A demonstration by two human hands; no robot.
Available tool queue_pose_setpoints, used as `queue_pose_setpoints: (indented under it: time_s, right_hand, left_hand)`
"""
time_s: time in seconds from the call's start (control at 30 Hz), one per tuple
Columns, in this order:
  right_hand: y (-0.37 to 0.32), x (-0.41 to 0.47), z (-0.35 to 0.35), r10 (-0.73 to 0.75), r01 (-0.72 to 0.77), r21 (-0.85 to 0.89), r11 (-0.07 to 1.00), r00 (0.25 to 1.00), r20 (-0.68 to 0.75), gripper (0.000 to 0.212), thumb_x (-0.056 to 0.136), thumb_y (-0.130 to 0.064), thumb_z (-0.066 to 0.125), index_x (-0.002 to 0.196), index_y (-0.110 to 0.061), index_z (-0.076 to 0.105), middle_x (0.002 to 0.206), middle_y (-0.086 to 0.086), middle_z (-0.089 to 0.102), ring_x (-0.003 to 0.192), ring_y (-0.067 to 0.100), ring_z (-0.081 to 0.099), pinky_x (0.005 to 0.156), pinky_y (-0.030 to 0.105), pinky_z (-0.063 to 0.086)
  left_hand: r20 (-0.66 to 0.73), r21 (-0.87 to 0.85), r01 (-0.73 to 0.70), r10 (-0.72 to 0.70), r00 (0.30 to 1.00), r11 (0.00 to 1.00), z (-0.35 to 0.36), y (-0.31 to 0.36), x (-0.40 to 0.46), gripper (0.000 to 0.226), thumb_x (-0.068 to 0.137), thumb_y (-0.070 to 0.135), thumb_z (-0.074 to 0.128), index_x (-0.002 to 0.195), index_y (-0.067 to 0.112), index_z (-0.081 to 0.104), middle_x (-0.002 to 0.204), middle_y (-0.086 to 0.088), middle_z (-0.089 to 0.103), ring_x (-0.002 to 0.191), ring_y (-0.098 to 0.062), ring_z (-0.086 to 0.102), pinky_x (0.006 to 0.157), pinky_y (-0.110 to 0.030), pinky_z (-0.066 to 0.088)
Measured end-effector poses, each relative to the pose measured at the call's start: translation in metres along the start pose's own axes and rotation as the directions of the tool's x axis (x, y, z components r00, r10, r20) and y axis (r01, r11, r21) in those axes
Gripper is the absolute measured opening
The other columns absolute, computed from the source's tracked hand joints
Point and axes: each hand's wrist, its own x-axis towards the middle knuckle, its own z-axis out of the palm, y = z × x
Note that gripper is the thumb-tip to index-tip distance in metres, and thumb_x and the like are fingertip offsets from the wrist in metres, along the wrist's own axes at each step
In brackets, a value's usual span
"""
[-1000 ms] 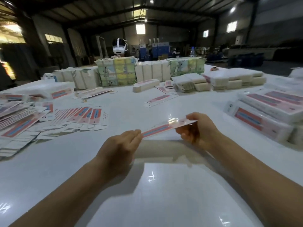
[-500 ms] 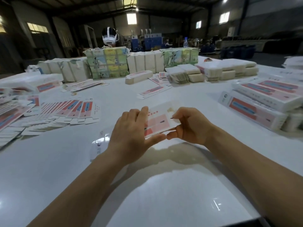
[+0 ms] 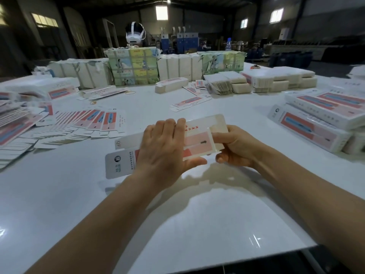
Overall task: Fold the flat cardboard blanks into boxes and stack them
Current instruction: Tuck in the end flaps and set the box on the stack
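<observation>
Broadly, the white desk (image 3: 177,224) fills the view, and its near edge runs off at the lower right, where a dark gap of floor shows. Nearest the person, between both forearms and that edge, the glossy desk top lies bare and gives room to move. Above the middle of the desk the cardboard blank (image 3: 199,143) is held flat-side up, just off the surface. The left hand (image 3: 164,151) lies over the blank's middle with fingers fairly straight across the top and the thumb under the near edge, pinching it. The right hand (image 3: 235,147) grips the blank's right end, fingers curled beneath and thumb on top.

Left of the blank, a wide fan of flat blanks (image 3: 83,125) spreads over the desk toward its left edge. Right of the blank, well apart, sit stacked finished boxes (image 3: 320,119) with red and blue printing. Beyond the blank, a single flat blank (image 3: 189,103) lies alone, and farther back stand low white piles of blanks (image 3: 276,81). Behind those, a row of wrapped bundles (image 3: 134,68), some white and some green and yellow, walls off the far side of the desk. A white headset (image 3: 135,34) shows above the green bundle; what carries it is hidden.

Around the desk is a dim warehouse hall with dark walls, bright high windows (image 3: 276,14) and blue machines (image 3: 184,40) far behind the bundles.
</observation>
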Motion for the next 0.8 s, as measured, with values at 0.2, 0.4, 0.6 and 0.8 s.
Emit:
queue_pose_setpoints:
  time_s: [0.2,0.4,0.6,0.8]
  right_hand:
    - [0.008,0.002,0.005,-0.050,0.031,-0.162,0.986,0.992,-0.118,0.012,0.070,-0.011,0.071,0.079,-0.011,0.077,0.063,0.006,0.066,0.042,0.015,0.053,0.035,0.019,0.037]
    - [0.013,0.000,0.009,-0.087,0.049,-0.243,0.969,0.985,-0.149,0.018,0.078,-0.008,0.060,0.076,-0.015,0.077,0.059,0.012,0.065,0.040,0.017,0.049,0.036,0.020,0.036]
    - [0.004,-0.002,0.013,-0.138,0.096,-0.137,0.986,0.930,-0.340,0.015,0.092,-0.024,0.057,0.092,-0.010,0.059,0.059,0.009,0.063,0.042,0.018,0.049,0.037,0.022,0.037]
    - [0.012,-0.004,0.031,-0.671,0.230,-0.737,0.635,0.636,-0.380,0.008,0.086,-0.011,0.066,0.092,-0.011,0.071,0.084,0.003,0.061,0.072,0.012,0.057,0.069,0.025,0.048]
  left_hand:
    - [0.077,0.072,0.011,-0.016,0.997,0.997,-0.004,0.003,-0.001,0.099,0.068,0.080,0.029,0.131,0.005,0.044,0.115,-0.013,0.054,0.100,-0.031,0.049,0.087,-0.042,0.041]
    - [-0.075,0.058,0.003,0.001,0.997,0.998,-0.005,0.001,-0.002,0.072,0.064,0.070,0.062,0.096,0.005,0.059,0.087,-0.011,0.062,0.075,-0.029,0.056,0.060,-0.034,0.039]
    - [-0.024,0.115,0.202,-0.200,0.979,0.973,-0.010,-0.002,-0.002,0.088,0.068,0.083,0.015,0.107,0.012,0.049,0.093,-0.003,0.051,0.072,-0.017,0.043,0.055,-0.030,0.036]
    - [-0.031,0.053,0.320,-0.319,0.947,0.946,-0.010,-0.012,0.003,0.086,0.065,0.081,0.016,0.110,0.014,0.046,0.098,-0.004,0.051,0.074,-0.018,0.046,0.056,-0.030,0.033]
